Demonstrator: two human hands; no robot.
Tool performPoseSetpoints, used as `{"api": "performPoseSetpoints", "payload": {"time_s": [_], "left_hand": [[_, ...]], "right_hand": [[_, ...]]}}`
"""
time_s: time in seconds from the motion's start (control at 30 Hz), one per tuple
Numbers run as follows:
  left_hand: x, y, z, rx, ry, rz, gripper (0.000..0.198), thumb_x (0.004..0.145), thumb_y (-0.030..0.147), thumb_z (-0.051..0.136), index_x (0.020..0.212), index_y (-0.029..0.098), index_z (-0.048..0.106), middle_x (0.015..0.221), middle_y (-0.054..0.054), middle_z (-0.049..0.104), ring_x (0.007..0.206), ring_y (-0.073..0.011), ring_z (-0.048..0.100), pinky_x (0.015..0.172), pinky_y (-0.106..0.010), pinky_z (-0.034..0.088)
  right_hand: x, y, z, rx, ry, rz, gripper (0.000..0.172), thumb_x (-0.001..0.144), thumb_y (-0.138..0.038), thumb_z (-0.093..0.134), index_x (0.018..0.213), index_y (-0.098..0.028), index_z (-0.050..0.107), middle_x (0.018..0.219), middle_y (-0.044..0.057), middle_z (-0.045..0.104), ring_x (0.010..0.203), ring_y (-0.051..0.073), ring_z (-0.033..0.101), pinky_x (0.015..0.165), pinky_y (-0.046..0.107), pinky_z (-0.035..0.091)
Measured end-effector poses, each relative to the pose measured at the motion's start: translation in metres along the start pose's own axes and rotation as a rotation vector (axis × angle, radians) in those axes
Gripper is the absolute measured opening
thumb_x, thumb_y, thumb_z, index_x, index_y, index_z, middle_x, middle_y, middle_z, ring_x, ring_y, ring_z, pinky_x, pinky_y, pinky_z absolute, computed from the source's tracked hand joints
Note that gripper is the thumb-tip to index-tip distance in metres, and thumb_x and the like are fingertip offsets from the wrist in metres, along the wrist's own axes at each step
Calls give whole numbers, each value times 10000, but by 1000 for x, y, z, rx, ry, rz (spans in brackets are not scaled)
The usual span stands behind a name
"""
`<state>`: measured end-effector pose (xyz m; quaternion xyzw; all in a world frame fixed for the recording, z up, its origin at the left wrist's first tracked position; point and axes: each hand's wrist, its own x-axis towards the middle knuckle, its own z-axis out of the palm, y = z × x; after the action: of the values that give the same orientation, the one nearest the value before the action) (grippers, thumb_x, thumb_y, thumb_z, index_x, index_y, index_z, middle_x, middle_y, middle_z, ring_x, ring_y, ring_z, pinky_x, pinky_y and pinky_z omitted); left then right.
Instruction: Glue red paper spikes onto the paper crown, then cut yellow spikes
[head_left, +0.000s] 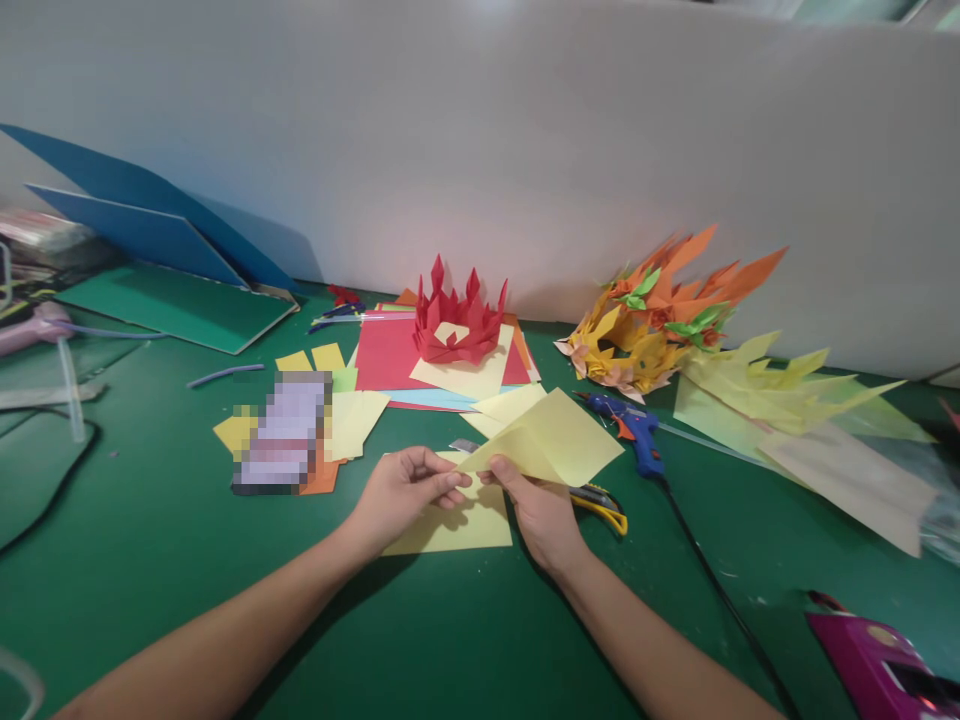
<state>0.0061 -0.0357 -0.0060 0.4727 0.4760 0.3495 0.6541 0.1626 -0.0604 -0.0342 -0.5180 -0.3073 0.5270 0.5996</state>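
Note:
A pale yellow sheet of paper (551, 440), partly folded over, is held up between my two hands. My left hand (416, 485) pinches its left corner with thumb and fingertips. Thumb on top, my right hand (536, 505) grips the lower edge, its other fingers hidden beneath the sheet. Under my hands another pale yellow sheet (457, 530) lies flat on the green table (450, 640). A yellow-handled utility knife (604, 508) rests just right of my right hand, partly covered by it.
Behind my hands, a red paper crown (461, 320) stands on stacked coloured sheets (386, 350). A blue glue gun (637, 430) lies right, near orange and yellow paper crowns (637, 340). A phone (285, 430) is at left, green and blue boards (180, 300) beyond it, a magenta device (870, 660) front right.

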Motion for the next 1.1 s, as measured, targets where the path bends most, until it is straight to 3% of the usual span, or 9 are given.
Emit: {"api": "performPoseSetpoints", "payload": {"time_s": [0.2,0.33,0.67,0.9,1.03,1.1], "left_hand": [[1,1,-2,-6,-103,-83,361,551,358,830,658,140,562,703,-64,733,520,-115,639,558,-259,532],[-1,4,-3,75,-119,-98,341,557,327,818,701,143,570,609,-13,689,545,-120,639,527,-225,482],[-1,0,-4,312,-100,-12,204,732,319,661,651,164,555,513,31,619,451,-80,548,498,-211,465],[-4,3,-9,421,-219,61,232,735,392,604,684,180,527,615,-12,663,515,-125,592,530,-252,476],[-4,7,-13,621,-104,291,264,751,428,584,681,174,601,641,-11,630,550,-125,552,524,-238,429],[-2,6,-13,561,0,340,256,735,435,596,715,181,619,669,-10,630,569,-122,546,532,-238,430]], "right_hand": [[-3,-9,4,-81,13,10,282,528,-410,796,522,-158,670,555,40,688,538,164,619,594,290,517],[-2,-12,6,-52,6,-28,273,510,-391,797,584,-168,659,541,16,676,499,157,606,545,283,508],[-1,-10,5,-86,-11,-41,298,553,-431,766,587,-160,646,536,21,658,506,159,603,538,292,519],[2,-5,3,-140,-116,-84,283,590,-419,753,627,-161,643,561,18,659,513,158,603,541,290,518],[4,-4,1,-184,-228,-86,271,604,-406,746,686,-160,669,594,26,685,487,141,583,515,275,509],[4,-3,1,-201,-288,-82,288,621,-394,735,785,-160,698,714,54,729,542,156,621,546,287,527]]}}
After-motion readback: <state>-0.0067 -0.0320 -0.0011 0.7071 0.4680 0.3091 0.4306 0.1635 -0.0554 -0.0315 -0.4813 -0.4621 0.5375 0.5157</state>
